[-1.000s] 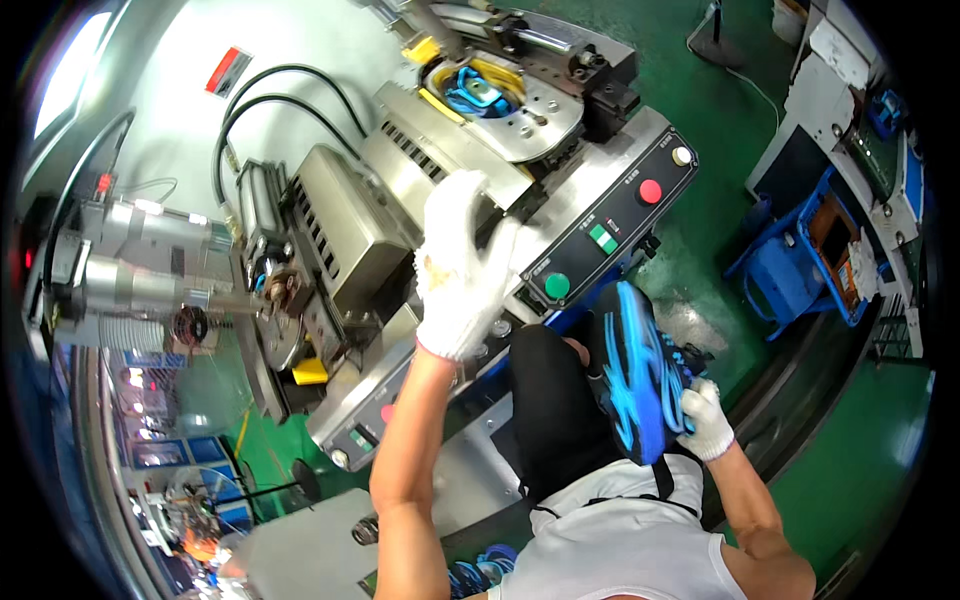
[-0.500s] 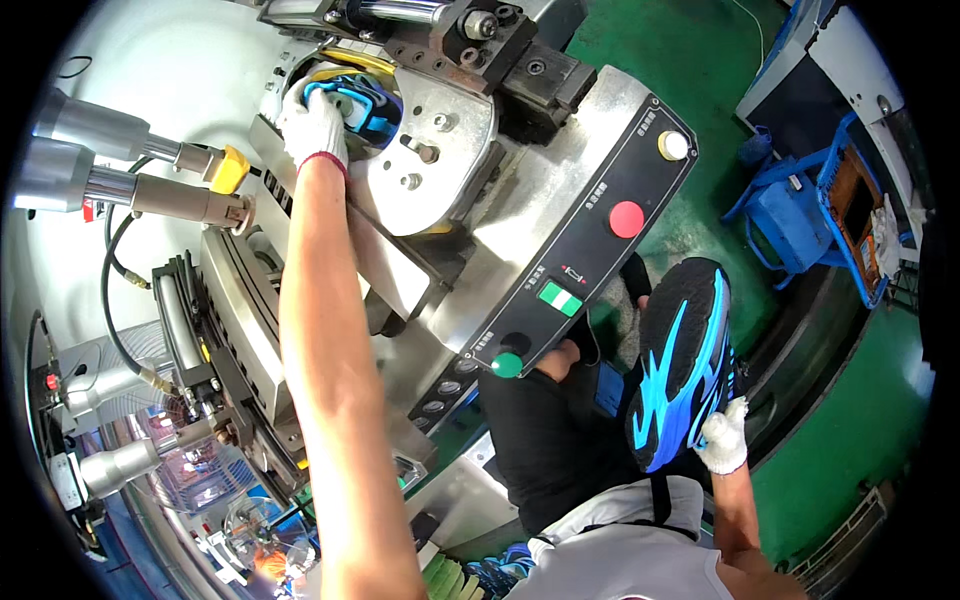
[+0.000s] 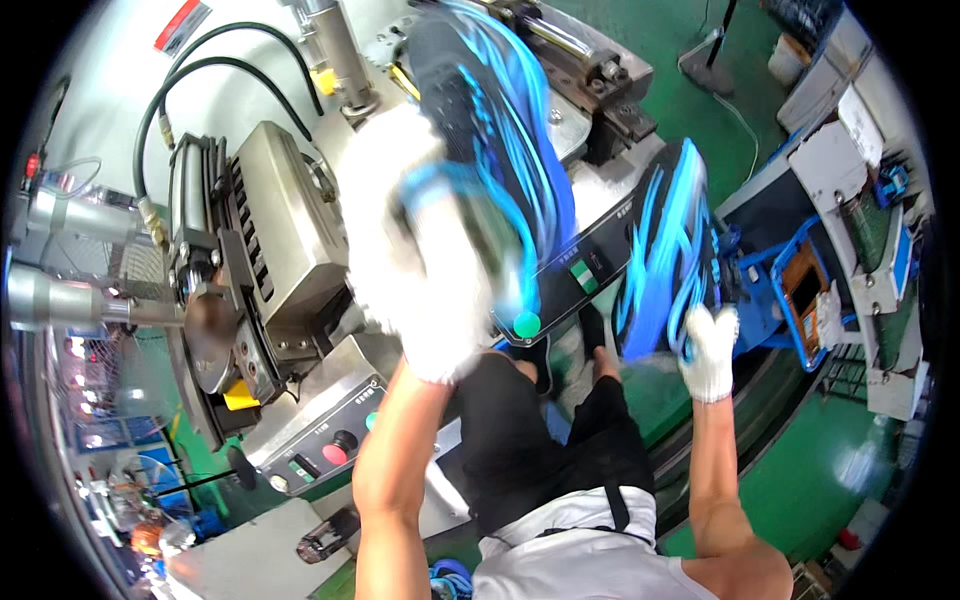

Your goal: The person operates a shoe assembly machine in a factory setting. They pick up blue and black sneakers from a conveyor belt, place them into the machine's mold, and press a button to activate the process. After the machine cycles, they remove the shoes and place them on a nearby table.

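Head view shows us the machine (image 3: 290, 230) first, a grey press with black hoses, a control panel (image 3: 575, 285) with a green button, and a second panel lower left with red and green buttons. Our left hand (image 3: 420, 290), in a white glove, is raised close to the camera and clenched around a shoe (image 3: 500, 130), black with bright blue stripes; the shoe is blurred, lifted in the air above the machine's top fixture and apart from it. Our right hand (image 3: 708, 350), also gloved, grips a second shoe (image 3: 670, 260) of the same colours by its lower end, holding it upright beside the control panel, over the green floor (image 3: 700, 60). A blue rack (image 3: 800, 290) stands just right of that shoe.

We judge the risks like this: the left shoe looks to be in quick motion, so a loose grip could let it fly or strike the fixture; the right shoe hangs near the panel, and a careless swing could knock a button; both hands full leaves none free to steady anything
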A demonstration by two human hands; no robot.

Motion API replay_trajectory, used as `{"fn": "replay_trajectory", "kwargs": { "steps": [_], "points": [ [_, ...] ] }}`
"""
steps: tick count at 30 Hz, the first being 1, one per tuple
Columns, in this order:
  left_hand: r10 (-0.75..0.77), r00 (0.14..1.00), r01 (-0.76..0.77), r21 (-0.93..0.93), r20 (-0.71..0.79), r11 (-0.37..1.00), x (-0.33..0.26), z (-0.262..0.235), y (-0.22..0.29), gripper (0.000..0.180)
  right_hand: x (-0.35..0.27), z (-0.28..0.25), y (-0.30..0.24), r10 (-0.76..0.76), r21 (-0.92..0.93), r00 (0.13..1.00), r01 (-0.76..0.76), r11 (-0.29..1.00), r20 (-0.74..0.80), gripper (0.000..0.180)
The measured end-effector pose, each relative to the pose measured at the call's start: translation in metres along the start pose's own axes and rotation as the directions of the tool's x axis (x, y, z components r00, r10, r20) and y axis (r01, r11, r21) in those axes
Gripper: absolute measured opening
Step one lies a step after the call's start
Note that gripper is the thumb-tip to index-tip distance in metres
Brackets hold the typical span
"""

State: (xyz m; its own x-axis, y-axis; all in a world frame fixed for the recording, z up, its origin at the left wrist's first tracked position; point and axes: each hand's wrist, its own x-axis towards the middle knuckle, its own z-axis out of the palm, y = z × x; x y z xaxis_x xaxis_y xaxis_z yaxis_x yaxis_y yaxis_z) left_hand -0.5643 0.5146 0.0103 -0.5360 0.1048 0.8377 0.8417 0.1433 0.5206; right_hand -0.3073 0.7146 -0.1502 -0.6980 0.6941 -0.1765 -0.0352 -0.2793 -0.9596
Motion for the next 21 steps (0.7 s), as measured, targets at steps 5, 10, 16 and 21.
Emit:
{"fn": "replay_trajectory", "kwargs": {
  "steps": [5,10,16,21],
  "points": [
    [-0.198,0.835,0.301,-0.124,0.513,0.946,-0.141,-0.113,0.053,0.038,0.121,0.140,-0.128,-0.322,-0.679,0.917,0.393,0.621,0.237,0.046],
    [-0.530,0.555,0.570,0.171,0.642,0.804,-0.222,-0.177,0.088,0.040,0.224,0.292,-0.185,-0.085,-0.731,0.822,0.544,0.413,0.564,0.085],
    [-0.549,0.556,0.583,0.178,0.624,0.793,-0.258,-0.221,0.065,0.041,0.327,0.390,-0.049,-0.268,-0.771,0.724,0.580,-0.262,0.636,0.046],
    [-0.609,0.526,0.609,0.237,0.594,0.757,-0.269,-0.229,0.068,0.044,0.310,0.381,-0.067,-0.090,-0.823,0.818,0.567,-0.031,0.568,0.068]
  ]
}}
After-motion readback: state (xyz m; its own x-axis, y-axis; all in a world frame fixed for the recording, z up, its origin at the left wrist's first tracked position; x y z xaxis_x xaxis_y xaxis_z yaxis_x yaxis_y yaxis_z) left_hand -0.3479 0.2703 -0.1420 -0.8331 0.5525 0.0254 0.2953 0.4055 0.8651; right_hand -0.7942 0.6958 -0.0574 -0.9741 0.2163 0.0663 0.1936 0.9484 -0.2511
